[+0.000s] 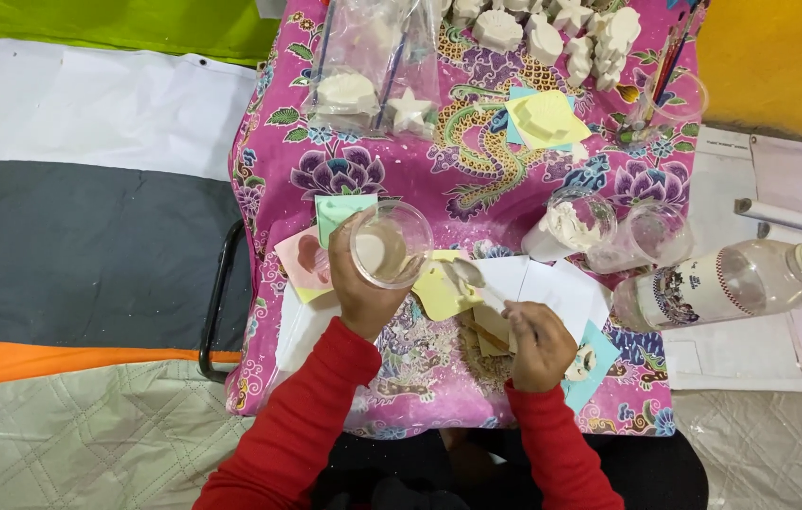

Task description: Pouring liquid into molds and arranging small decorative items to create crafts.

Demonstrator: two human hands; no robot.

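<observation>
- The left hand (360,288), in a red sleeve, is gripping a clear plastic cup (390,243) from the side and below, tipping its mouth up toward the camera; a pale liquid is pooling in the bottom.
- The cup is hanging above the near-left part of the pink floral tablecloth (477,179), over a green paper square (340,210) and a pink paper square (302,260), probably so that any drips land on paper.
- The right hand (538,345) is closing around the handle of a metal spoon (469,276), whose bowl is pointing toward the cup and hovering just beside its rim, over a yellow paper square (439,293).
- White paper sheets (552,283) are lying under the spoon hand, likely shielding the cloth.
- Well apart, at the far edge, white plaster figures (552,33) are standing in rows, and clear plastic bags (363,57) are holding more white shapes, including a star.
- A yellow mould (543,118) is resting on blue paper at the far centre.
- To the right, a clear cup of white powder (576,222) is sitting next to an empty clear cup (656,234), within reach of the spoon.
- A clear plastic bottle with a white cap (741,279) is lying on its side at the table's right edge.
</observation>
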